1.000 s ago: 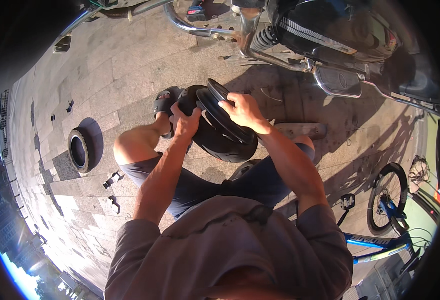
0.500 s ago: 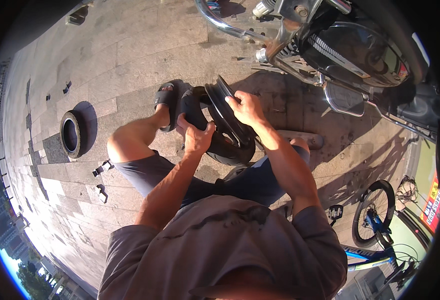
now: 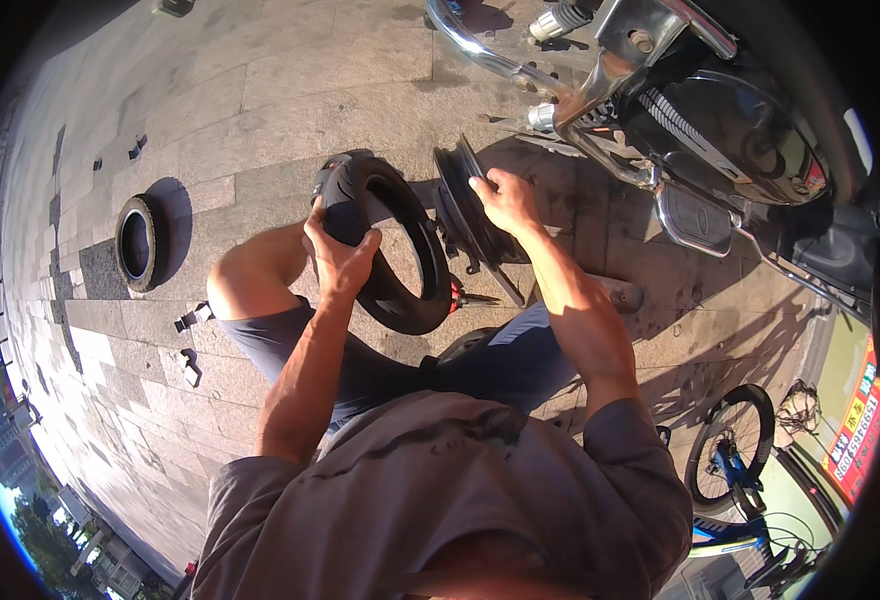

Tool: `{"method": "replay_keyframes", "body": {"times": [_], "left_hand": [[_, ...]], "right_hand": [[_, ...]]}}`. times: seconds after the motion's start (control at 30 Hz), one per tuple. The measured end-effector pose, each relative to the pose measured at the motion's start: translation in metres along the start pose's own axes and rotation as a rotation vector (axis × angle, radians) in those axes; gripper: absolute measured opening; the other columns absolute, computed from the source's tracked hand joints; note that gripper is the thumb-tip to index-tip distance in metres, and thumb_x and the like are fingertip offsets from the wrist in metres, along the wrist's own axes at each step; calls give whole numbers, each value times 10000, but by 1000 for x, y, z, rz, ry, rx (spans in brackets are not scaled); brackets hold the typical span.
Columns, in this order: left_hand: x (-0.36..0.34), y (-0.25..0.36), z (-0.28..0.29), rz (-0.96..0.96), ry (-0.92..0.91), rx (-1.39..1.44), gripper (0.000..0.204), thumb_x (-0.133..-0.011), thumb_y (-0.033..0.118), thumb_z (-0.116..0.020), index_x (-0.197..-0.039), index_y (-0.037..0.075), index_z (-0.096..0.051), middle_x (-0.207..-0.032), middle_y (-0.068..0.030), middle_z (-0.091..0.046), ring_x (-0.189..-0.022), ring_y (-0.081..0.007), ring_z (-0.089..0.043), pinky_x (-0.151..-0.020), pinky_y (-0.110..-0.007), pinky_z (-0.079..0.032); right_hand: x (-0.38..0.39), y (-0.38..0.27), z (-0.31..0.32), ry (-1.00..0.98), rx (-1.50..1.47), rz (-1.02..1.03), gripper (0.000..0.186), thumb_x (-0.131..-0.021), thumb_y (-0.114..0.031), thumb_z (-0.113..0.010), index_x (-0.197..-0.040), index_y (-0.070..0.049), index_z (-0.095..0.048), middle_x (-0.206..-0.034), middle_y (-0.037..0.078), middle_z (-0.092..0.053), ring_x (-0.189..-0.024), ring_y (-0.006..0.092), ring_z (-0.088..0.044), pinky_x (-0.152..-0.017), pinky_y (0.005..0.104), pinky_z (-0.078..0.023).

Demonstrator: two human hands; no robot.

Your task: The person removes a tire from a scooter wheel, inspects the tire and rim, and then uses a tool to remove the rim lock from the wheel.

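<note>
My left hand (image 3: 341, 258) is closed round the outer tread of a black tyre (image 3: 408, 306), which is tilted in front of my knees. In my right hand (image 3: 510, 203) is the edge of a black wheel rim (image 3: 470, 215), held just right of the tyre. The two are apart, with a narrow gap between them. Below that gap, a red-handled tool (image 3: 457, 294) shows on the ground, partly hidden by the tyre. My fingertips behind the tyre are out of sight.
A motorbike (image 3: 650, 120) with chrome bars stands at the upper right. Another tyre (image 3: 139, 243) stands on the paving to the left. A blue bicycle (image 3: 730, 465) is at the lower right. Small dark pieces (image 3: 192, 318) lie left of my knee.
The tyre and the wheel rim were close together, overlapping; now they are separated. My left hand has moved left with the tyre. The right hand has shifted slightly right with the rim.
</note>
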State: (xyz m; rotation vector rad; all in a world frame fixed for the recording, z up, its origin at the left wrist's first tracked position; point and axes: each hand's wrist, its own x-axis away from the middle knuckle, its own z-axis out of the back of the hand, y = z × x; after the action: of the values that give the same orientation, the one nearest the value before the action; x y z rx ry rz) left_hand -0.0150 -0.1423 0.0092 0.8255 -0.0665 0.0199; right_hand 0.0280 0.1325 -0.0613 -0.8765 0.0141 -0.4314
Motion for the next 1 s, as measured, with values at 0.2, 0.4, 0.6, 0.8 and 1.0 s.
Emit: {"method": "replay_keyframes", "body": {"times": [0.2, 0.4, 0.6, 0.8, 1.0], "left_hand": [[-38, 36, 18, 51, 0, -66, 896, -636, 299, -812, -1340, -19, -358, -1281, -281, -410, -1210, -414, -435, -1028, -460, -403], [-76, 48, 33, 10, 84, -6, 884, -628, 303, -820, -1326, -31, -393, -1268, -267, -444, -1182, -385, -474, -1012, -429, -421], [-81, 74, 77, 15, 184, 237, 933, -630, 220, -812, -1398, -32, -345, -1102, -217, -586, -937, -277, -637, -779, -354, -549], [-100, 69, 107, 29, 170, 337, 910, -666, 150, -829, -1413, -21, -339, -1127, -210, -592, -912, -258, -637, -768, -364, -560], [-152, 27, 106, 117, 105, 314, 913, -671, 151, -841, -1415, -41, -349, -1169, -205, -598, -972, -269, -640, -818, -356, -551]], "right_hand": [[-9, 33, -13, -48, -92, -6, 333, -885, -330, -684, -803, -15, -612, -663, 185, -578, -579, 325, -556, -572, 415, -429], [-12, 58, -16, -28, -183, -3, 326, -896, -298, -691, -803, 3, -606, -657, 190, -559, -567, 251, -485, -577, 390, -415], [-47, 77, -17, 94, -21, 31, 436, -893, -448, -622, -805, -21, -625, -794, 246, -637, -802, 448, -614, -677, 502, -466], [-43, 49, -4, 120, 149, 73, 449, -901, -457, -622, -829, -14, -612, -802, 220, -655, -795, 430, -627, -682, 455, -489], [-34, 48, -8, 286, 210, 121, 343, -863, -378, -690, -842, -48, -601, -767, 167, -678, -732, 394, -659, -611, 469, -516]]}}
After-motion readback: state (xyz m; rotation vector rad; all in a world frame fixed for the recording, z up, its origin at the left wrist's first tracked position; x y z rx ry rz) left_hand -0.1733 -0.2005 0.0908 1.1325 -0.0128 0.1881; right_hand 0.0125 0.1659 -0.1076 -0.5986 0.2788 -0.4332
